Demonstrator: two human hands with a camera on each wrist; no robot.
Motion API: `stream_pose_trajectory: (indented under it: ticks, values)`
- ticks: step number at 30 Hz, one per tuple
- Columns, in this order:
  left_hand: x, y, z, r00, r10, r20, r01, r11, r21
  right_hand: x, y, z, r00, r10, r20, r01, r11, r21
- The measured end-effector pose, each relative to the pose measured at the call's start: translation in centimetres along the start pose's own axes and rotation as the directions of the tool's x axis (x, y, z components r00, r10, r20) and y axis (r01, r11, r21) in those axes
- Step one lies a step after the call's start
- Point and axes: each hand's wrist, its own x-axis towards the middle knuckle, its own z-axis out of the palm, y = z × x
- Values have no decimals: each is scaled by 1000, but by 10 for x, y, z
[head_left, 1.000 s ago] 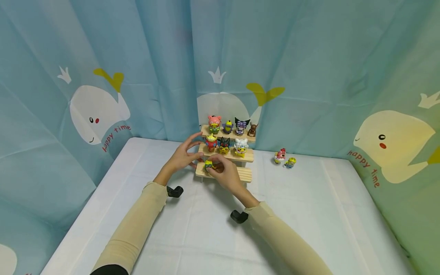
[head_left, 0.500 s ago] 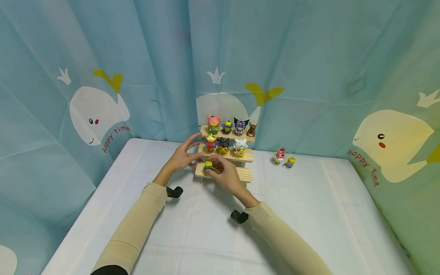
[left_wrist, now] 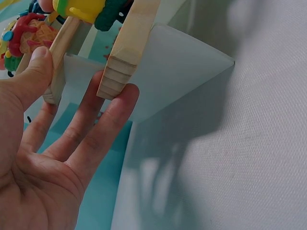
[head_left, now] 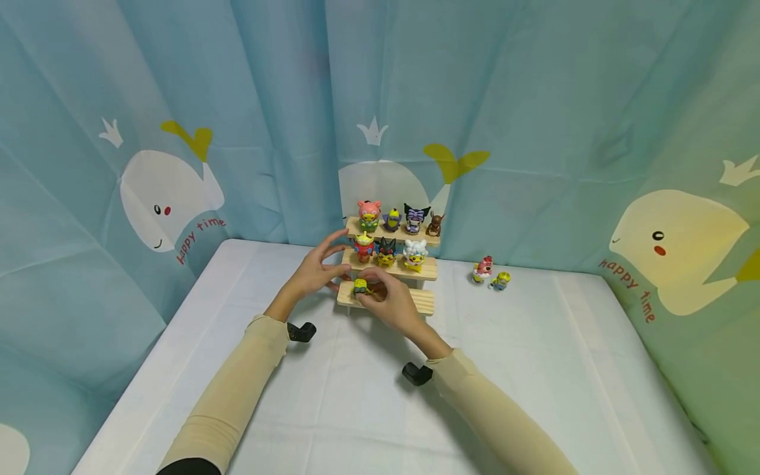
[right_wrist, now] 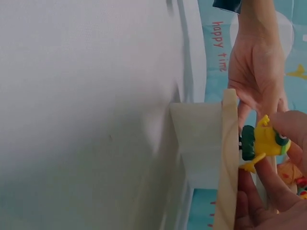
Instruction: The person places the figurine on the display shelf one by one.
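A three-tier wooden display stand (head_left: 424, 301) stands at the back of the table, with several small toy figurines on its upper two tiers. My left hand (head_left: 313, 272) grips the stand's left side; its thumb (left_wrist: 38, 72) lies against one board while other fingers reach another board's end. On the lowest tier, near its left end, is a yellow toy figurine (head_left: 359, 286) with dark green lower parts. My right hand (head_left: 388, 300) pinches that figurine between thumb and finger. In the right wrist view the yellow figurine (right_wrist: 265, 142) has its feet at the board; whether they touch is unclear.
Right of the stand, a pink-and-red figurine (head_left: 483, 269) and a yellow-and-blue one (head_left: 501, 282) are on the white tabletop (head_left: 534, 369). A blue-green curtain (head_left: 534, 132) with whale prints hangs close behind. A wrist camera (head_left: 417, 374) juts from the right sleeve.
Very little differs. The right wrist and forearm have shifted slightly to the right, while the fingers stay on the yellow figurine. The left hand keeps its hold on the stand.
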Motion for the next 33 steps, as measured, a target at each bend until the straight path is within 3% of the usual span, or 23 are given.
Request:
stream_pose_trajectory:
  ticks: [5,17,25,33]
  values:
    - [1,-4,0,1000,0,-4,0,1000,2,-5,-3,-13,998,-33,48,33,999,1]
    - [0,-4,0,1000,9,6,-9,1000,-2,-31,0,-63,992,-8,129,17,998,-67]
    - [1,-4,-1,1000,-12,12,13,1000,-10,-58,10,-101,994,-33,100,42,995,-86]
    - [0,2,-1,999,-20,30,21,999,-42,-80,18,-128,999,22,34,-17,987,-160]
